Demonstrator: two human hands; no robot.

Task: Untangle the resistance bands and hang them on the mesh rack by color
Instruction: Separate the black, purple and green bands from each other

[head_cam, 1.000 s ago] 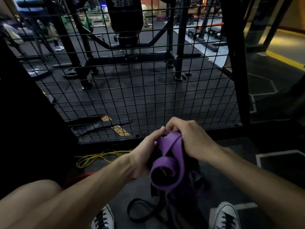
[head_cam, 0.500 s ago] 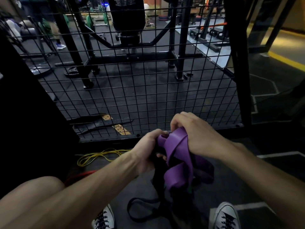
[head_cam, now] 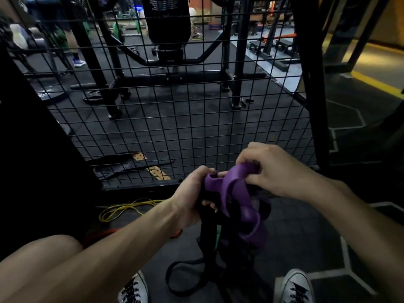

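Note:
A wide purple resistance band [head_cam: 238, 200] hangs twisted between my hands, tangled with black bands [head_cam: 207, 243] and a thin green one [head_cam: 217, 237] that droop to the floor. My left hand [head_cam: 192, 200] grips the bundle's left side, fingers curled round purple and black straps. My right hand [head_cam: 275, 171] pinches the top loop of the purple band from the right. The black mesh rack [head_cam: 175, 119] stands upright just beyond my hands; no band hangs on the part I see.
A yellow band [head_cam: 126, 209] and a red band [head_cam: 102, 234] lie on the dark floor at left. Leather belts [head_cam: 135, 165] lie behind the mesh. A thick black post [head_cam: 310, 95] frames the rack's right side. My white sneakers [head_cam: 295, 287] are below.
My right hand has pulled the purple band's top loop up and to the right, uncoiling its rolled lower part so it hangs longer. The left hand keeps its grip.

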